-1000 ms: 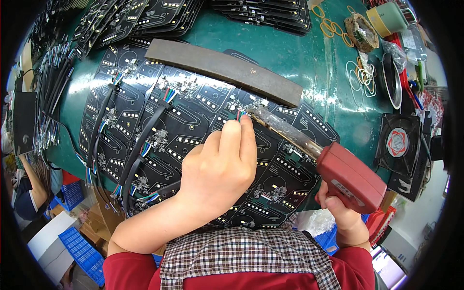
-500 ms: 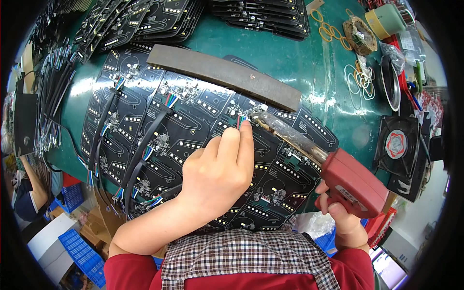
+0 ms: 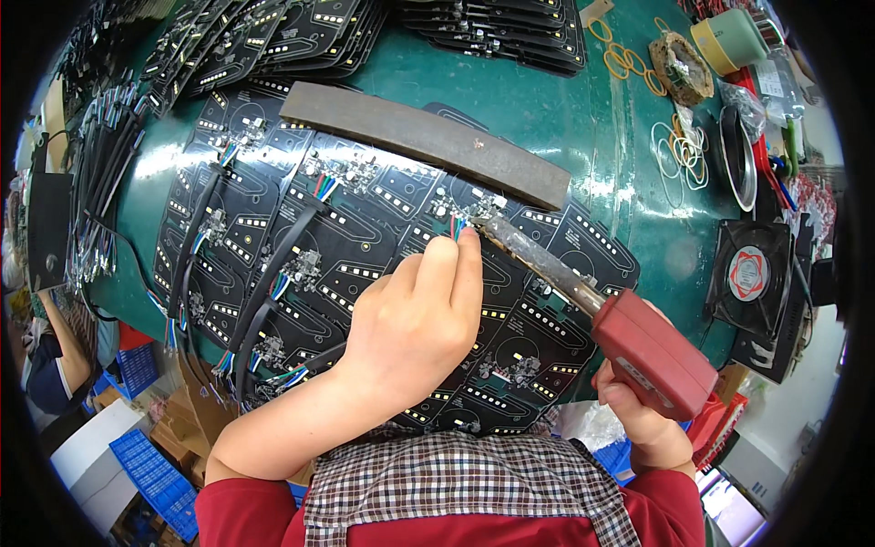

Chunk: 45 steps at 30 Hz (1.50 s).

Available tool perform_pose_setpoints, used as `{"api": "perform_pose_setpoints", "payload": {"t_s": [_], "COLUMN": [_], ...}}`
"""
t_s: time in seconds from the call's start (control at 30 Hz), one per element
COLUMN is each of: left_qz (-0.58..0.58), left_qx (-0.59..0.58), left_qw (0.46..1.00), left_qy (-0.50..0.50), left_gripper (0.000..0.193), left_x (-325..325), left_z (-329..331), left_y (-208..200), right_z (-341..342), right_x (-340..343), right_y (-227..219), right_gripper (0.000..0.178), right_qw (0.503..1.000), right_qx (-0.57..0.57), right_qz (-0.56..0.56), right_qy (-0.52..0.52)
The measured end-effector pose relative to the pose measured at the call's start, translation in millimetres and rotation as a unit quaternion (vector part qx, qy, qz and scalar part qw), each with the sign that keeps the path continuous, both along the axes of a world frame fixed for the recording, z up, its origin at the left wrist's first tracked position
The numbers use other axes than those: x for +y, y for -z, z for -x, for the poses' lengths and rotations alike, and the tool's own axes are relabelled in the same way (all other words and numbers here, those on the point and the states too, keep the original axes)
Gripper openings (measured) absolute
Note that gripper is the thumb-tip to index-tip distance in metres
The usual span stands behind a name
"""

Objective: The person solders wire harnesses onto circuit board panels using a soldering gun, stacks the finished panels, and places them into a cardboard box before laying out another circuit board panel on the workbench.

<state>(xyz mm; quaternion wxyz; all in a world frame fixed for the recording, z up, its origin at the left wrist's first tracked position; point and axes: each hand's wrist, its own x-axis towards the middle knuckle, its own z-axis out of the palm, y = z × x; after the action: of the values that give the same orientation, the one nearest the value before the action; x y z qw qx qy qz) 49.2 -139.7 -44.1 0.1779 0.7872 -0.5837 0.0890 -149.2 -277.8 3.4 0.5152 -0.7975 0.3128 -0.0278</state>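
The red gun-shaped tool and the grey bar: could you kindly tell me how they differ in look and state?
The red gun-shaped tool is held by the right hand, while the grey bar lies across the circuit boards with no hand on it. The tool has a bulky body and a slender front part; the bar is one plain block. Both run from upper left to lower right in the picture, the tool more steeply.
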Motion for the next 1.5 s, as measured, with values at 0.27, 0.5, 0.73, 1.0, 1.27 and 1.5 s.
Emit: {"api": "perform_pose_setpoints", "payload": {"t_s": [0.27,0.5,0.73,1.0,1.27,1.5], "left_qz": [-0.021,-0.117,0.017,0.019,0.458,0.307], "left_qx": [0.012,0.034,-0.033,0.036,0.374,0.48], "left_qw": [1.0,0.991,0.967,0.774,0.722,0.817], "left_qy": [-0.012,-0.052,-0.253,-0.632,-0.36,-0.093], "left_gripper": [0.036,0.042,0.029,0.043,0.035,0.031], "left_x": [4.3,17.4,108.6,215.8,238.3,183.3], "left_z": [2.3,8.3,-51.8,-210.4,-228.1,-116.9], "left_y": [1.1,-21.7,-35.7,-21.7,-12.0,-122.7], "right_z": [6.4,34.4,30.7,25.4,17.4,18.4], "right_x": [19.8,55.1,96.9,97.6,109.5,102.2], "right_y": [-7.1,28.6,78.9,80.2,82.7,64.5], "right_gripper": [0.082,0.06,0.064,0.055,0.048,0.049], "right_qw": [0.94,0.936,0.872,0.88,0.887,0.896], "right_qx": [-0.185,-0.304,-0.37,-0.408,-0.419,-0.395], "right_qz": [-0.165,0.001,0.079,0.069,0.01,0.068], "right_qy": [0.234,0.175,0.312,0.234,0.195,0.192]}}
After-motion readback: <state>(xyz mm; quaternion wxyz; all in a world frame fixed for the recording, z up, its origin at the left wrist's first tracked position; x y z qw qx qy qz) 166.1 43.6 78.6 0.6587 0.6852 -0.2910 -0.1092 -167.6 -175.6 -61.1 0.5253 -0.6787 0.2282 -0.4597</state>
